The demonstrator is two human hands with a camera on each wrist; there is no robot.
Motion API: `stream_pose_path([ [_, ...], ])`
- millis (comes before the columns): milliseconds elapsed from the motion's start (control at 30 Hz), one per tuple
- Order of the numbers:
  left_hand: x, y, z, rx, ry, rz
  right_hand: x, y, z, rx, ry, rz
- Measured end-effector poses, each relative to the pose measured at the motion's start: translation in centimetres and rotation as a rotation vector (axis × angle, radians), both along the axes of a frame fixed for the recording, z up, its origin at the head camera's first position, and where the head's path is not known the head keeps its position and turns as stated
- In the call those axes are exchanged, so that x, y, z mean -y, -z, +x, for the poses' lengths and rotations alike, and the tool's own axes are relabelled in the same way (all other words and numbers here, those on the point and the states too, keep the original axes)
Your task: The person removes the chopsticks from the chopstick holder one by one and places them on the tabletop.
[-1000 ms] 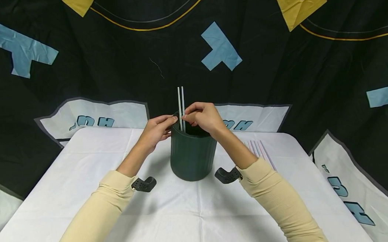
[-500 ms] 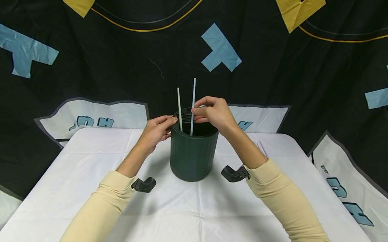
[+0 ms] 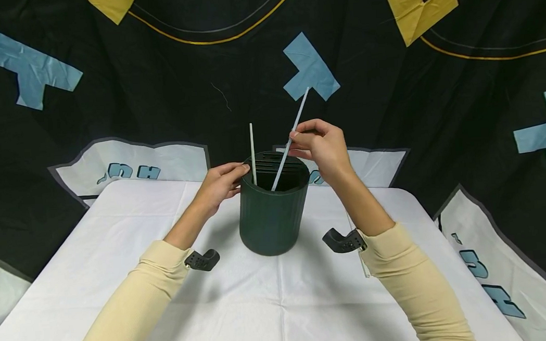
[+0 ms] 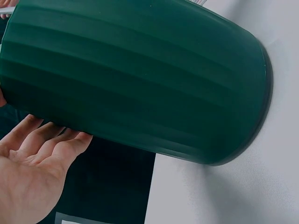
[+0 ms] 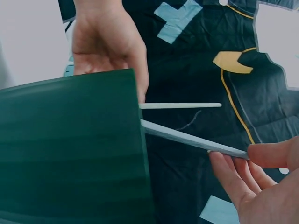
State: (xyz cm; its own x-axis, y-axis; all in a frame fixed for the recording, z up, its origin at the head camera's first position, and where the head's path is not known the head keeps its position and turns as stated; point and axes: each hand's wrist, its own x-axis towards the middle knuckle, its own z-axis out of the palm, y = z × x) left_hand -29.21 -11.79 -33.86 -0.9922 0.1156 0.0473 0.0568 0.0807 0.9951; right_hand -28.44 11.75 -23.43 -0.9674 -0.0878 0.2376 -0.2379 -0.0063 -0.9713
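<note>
In the head view a dark green ribbed bin stands upright on the white table. My left hand grips its left rim, the thumb on top and the fingers round the outer side. A pale, off-white straw stands upright in the bin close to that thumb. Between thumb and fingertips my right hand pinches a pale blue straw. This straw leans to the right, its lower end inside the bin's mouth. The right wrist view shows both straws sticking out past the rim. Their lower ends are hidden.
A pale thin straw lies on the white tablecloth, partly covered by the right forearm. Behind the table hangs a black cloth with blue and yellow patches. A black wrist device sits on each sleeve.
My right hand has moved up and to the right, drawing the pale blue straw away from the off-white one and tilting it. The left hand and the bin have stayed in place.
</note>
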Motion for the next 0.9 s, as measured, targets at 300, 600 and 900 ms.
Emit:
stream_pose_path([
  [300, 0.0, 0.0, 0.0, 0.000, 0.005, 0.005, -1.8, -1.7, 0.4, -0.070, 0.083, -0.154],
  [600, 0.1, 0.0, -0.1, 0.004, 0.007, 0.007, -4.2, -3.0, 0.6, -0.038, 0.113, -0.176],
  [900, 0.0, -0.1, 0.0, 0.008, 0.006, 0.003, -6.3, -3.0, 1.2, -0.004, 0.149, -0.075],
])
